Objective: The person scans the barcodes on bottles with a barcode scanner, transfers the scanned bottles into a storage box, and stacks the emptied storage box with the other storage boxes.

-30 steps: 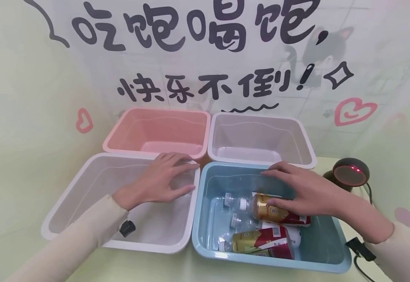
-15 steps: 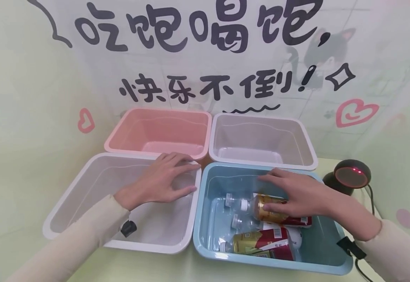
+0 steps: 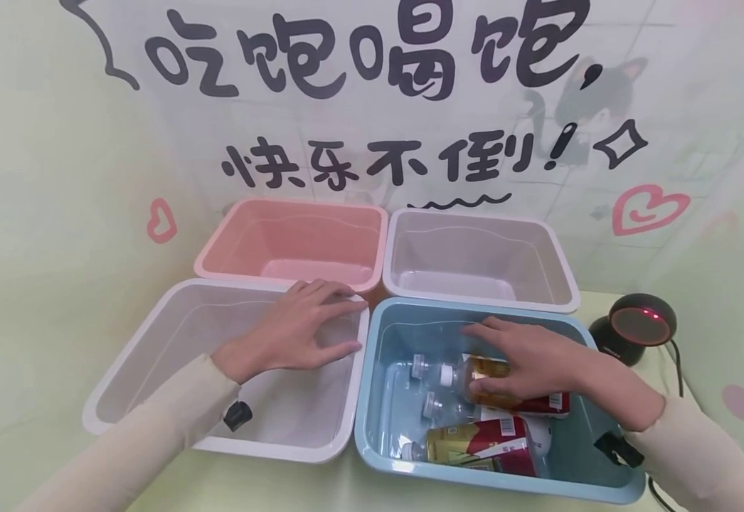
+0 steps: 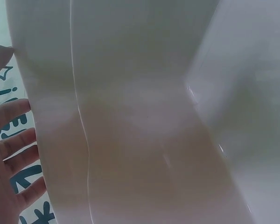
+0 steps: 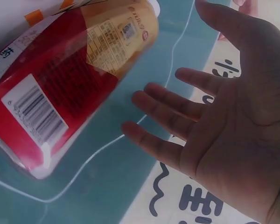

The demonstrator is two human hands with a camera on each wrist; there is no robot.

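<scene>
My right hand (image 3: 528, 359) reaches into the blue bin (image 3: 372, 427), fingers spread above a bottle with a red and gold label (image 3: 545, 404). In the right wrist view this labelled bottle (image 5: 60, 88) lies apart from the open palm. Nearer the front of the bin lies another red and gold bottle (image 3: 481, 444), with a clear bottle (image 3: 439, 407) between the two. The far clear bottle neck (image 3: 420, 366) shows beside the white cap. My left hand (image 3: 298, 323) hovers over the white bin (image 3: 218, 441) at front left, fingers loosely spread and holding nothing.
Behind stand a pink bin (image 3: 295, 245) and a pale grey bin (image 3: 481, 252), rims side by side. A black scanner-like device (image 3: 641, 320) with red lights and a cable stands right of the blue bin. A wall sheet (image 3: 346, 121) with large lettering hangs behind.
My right hand has lowered and shifted slightly left, deeper into the blue bin over the bottle. My left hand keeps its place over the white bin. The whole view has drifted slightly.
</scene>
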